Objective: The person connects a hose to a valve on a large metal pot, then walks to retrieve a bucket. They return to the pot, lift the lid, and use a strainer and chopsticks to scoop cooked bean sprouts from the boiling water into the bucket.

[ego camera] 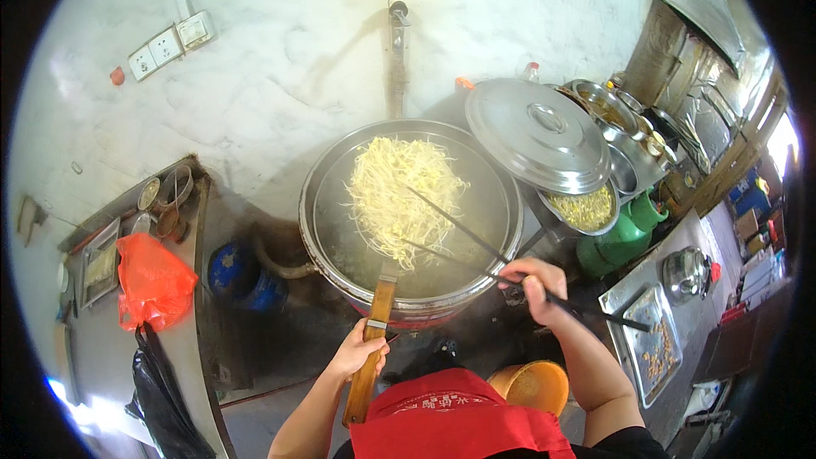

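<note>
My left hand (364, 350) grips the wooden handle (368, 373) of a strainer whose bowl is hidden under a heap of bean sprouts (405, 197). The heap sits over a large round metal pot (307, 204) of steaming liquid. In my right hand (539, 287) is a pair of long dark chopsticks (462, 227), spread apart, with their tips at the sprouts. Their back ends reach out to the right past my wrist.
Right of the pot, a metal lid (539, 134) partly covers a pot of yellow sprouts (581, 209). Beyond are a green gas cylinder (615, 242), a kettle (685, 274) and a metal tray (644, 350). An orange bucket (542, 386) stands below. A red plastic bag (156, 280) lies on the left counter.
</note>
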`<act>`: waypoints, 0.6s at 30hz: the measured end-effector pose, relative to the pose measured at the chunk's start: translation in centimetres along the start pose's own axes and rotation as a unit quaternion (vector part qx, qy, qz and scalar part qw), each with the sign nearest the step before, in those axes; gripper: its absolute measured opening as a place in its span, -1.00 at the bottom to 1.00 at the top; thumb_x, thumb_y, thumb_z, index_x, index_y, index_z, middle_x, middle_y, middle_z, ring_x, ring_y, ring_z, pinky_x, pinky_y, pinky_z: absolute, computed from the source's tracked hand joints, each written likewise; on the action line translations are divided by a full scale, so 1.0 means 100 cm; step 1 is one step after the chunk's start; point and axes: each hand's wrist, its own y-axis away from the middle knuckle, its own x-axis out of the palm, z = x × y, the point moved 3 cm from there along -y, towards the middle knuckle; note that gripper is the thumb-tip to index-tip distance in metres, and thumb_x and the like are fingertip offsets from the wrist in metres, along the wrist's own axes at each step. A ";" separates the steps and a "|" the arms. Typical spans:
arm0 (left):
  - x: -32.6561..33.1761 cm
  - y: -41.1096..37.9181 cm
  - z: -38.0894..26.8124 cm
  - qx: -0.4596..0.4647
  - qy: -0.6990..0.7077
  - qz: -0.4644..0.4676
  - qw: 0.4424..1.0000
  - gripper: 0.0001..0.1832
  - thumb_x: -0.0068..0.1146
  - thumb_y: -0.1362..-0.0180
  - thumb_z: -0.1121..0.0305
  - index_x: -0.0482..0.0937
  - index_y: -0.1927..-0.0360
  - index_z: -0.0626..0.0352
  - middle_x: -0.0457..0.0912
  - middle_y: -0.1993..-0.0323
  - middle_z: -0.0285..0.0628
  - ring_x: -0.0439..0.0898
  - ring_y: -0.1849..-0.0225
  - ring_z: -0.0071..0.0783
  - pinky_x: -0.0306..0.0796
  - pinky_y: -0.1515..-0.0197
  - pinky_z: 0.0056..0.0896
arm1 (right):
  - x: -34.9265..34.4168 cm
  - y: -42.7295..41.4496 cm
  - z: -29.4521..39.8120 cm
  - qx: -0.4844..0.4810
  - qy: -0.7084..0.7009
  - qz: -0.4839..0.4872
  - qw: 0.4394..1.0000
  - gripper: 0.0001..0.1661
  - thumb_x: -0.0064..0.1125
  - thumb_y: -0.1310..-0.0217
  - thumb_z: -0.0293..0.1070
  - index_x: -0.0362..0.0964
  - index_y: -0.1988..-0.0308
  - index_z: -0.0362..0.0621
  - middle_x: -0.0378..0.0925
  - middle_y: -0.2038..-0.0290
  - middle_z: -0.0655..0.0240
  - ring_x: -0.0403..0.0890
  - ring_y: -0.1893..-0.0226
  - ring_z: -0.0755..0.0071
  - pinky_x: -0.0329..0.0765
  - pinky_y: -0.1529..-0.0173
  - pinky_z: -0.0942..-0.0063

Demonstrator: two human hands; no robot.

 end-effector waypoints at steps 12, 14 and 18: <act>-0.011 0.014 0.000 0.002 -0.024 0.029 0.999 -0.57 -0.14 0.00 0.52 0.01 0.05 0.11 0.33 0.61 -0.22 0.36 0.75 -0.49 0.28 0.74 -0.49 | -0.099 0.039 -0.045 0.194 -0.169 -0.395 0.882 -0.77 -0.16 -0.10 -0.25 0.25 0.51 -0.16 0.34 0.55 0.36 0.40 0.64 0.52 0.38 0.52 0.63; -0.014 0.015 0.002 0.002 -0.025 0.031 0.999 -0.57 -0.14 0.01 0.54 0.01 0.06 0.11 0.33 0.62 -0.22 0.36 0.75 -0.48 0.28 0.74 -0.48 | -0.090 0.023 -0.075 0.273 -0.193 -0.370 0.867 -0.78 -0.14 -0.08 -0.24 0.28 0.47 -0.17 0.37 0.53 0.35 0.44 0.59 0.50 0.39 0.49 0.63; -0.022 0.013 0.008 -0.001 -0.035 0.016 0.999 -0.54 -0.09 0.04 0.54 0.02 0.08 0.12 0.34 0.63 -0.21 0.36 0.76 -0.47 0.28 0.74 -0.49 | -0.057 -0.016 -0.152 0.366 -0.287 -0.254 0.848 -0.76 -0.07 -0.03 -0.25 0.33 0.36 -0.19 0.41 0.45 0.31 0.51 0.49 0.42 0.42 0.41 0.58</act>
